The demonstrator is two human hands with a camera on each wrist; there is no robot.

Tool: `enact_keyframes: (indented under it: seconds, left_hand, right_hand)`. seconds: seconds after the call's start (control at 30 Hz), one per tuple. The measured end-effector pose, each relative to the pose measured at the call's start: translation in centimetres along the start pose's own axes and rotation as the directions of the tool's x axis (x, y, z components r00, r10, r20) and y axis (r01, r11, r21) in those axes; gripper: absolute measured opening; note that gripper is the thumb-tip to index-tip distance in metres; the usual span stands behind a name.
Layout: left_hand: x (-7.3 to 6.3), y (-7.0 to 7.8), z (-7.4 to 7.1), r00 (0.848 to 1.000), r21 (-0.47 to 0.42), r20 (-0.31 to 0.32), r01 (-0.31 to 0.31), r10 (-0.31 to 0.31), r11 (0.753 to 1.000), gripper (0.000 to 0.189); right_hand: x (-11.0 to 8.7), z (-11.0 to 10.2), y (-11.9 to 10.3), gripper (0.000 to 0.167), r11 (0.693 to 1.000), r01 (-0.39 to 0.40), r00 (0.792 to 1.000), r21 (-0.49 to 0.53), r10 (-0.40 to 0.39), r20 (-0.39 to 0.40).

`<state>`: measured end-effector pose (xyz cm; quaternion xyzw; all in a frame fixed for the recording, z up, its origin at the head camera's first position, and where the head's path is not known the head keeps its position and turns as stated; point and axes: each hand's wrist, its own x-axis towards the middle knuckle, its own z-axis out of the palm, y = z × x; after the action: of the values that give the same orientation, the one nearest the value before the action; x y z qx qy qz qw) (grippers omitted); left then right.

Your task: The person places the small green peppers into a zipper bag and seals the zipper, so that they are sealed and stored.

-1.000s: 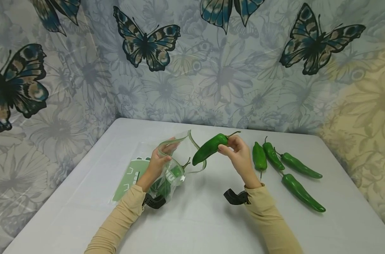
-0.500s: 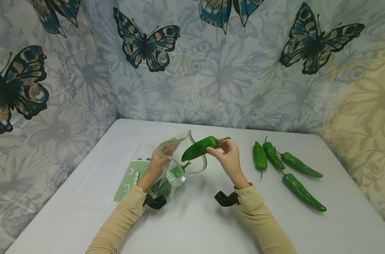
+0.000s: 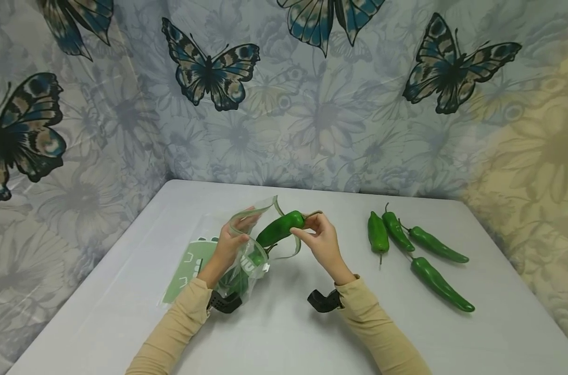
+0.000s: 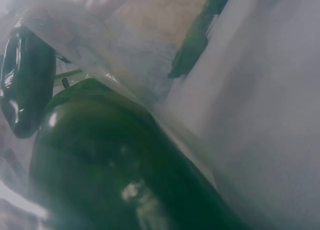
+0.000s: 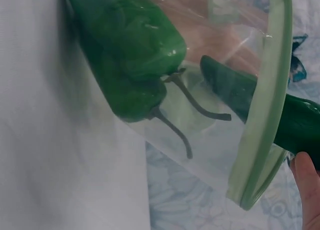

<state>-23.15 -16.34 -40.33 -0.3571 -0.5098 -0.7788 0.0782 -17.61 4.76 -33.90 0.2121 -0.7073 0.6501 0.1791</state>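
Observation:
My left hand (image 3: 227, 249) grips a clear zip bag (image 3: 248, 264) by its mouth and holds it open. In the right wrist view, at least two green peppers (image 5: 132, 45) with stems lie inside the bag, behind the clear plastic. My right hand (image 3: 322, 242) pinches another green pepper (image 3: 281, 228) near its stem end. This pepper tilts down to the left, and its tip is past the green zip edge (image 5: 265, 110), inside the bag. The left wrist view is filled by a blurred large pepper (image 4: 110, 160) seen close; the left fingers are hard to make out there.
Several loose green peppers (image 3: 438, 284) lie on the right part of the white table (image 3: 284, 338). A flat clear packet with a green print (image 3: 187, 268) lies left of the bag, partly behind the left arm. A butterfly-patterned cloth (image 3: 321, 125) rises behind the table.
My right hand has moved left and slightly down with the pepper, bringing its tip from outside the bag into the mouth. The left hand still holds the bag in much the same place.

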Motion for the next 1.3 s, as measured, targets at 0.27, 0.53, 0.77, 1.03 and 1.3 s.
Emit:
enact_keyframes:
  seconds: [0.27, 0.53, 0.77, 1.03, 1.3]
  left_hand:
    - [0.0, -0.1, 0.1, 1.000, 0.016, 0.001, 0.016, -0.016, 1.000, 0.072]
    - [-0.1, 0.1, 0.1, 0.999, 0.028, -0.005, 0.033, -0.033, 0.999, 0.077]
    - [-0.1, 0.2, 0.2, 1.000, 0.028, 0.007, 0.026, -0.026, 0.999, 0.069]
    - [-0.2, 0.3, 0.2, 0.999, 0.041, -0.004, 0.038, -0.038, 0.998, 0.069]
    - [-0.1, 0.3, 0.3, 1.000, 0.043, 0.001, 0.026, -0.026, 0.999, 0.070]
  right_hand:
    - [-0.4, 0.5, 0.4, 0.022, 0.999, 0.036, 0.997, -0.013, -0.035, 0.073]
    - [-0.6, 0.9, 0.6, 0.020, 0.998, 0.039, 0.995, -0.052, -0.034, 0.097]
    - [-0.8, 1.0, 0.8, 0.019, 0.997, 0.062, 0.991, -0.053, -0.055, 0.125]
    - [-0.9, 1.2, 1.1, 0.019, 0.997, 0.070, 0.989, -0.045, -0.064, 0.134]
    - [-1.1, 1.3, 1.2, 0.017, 0.995, 0.089, 0.989, -0.052, -0.082, 0.122]
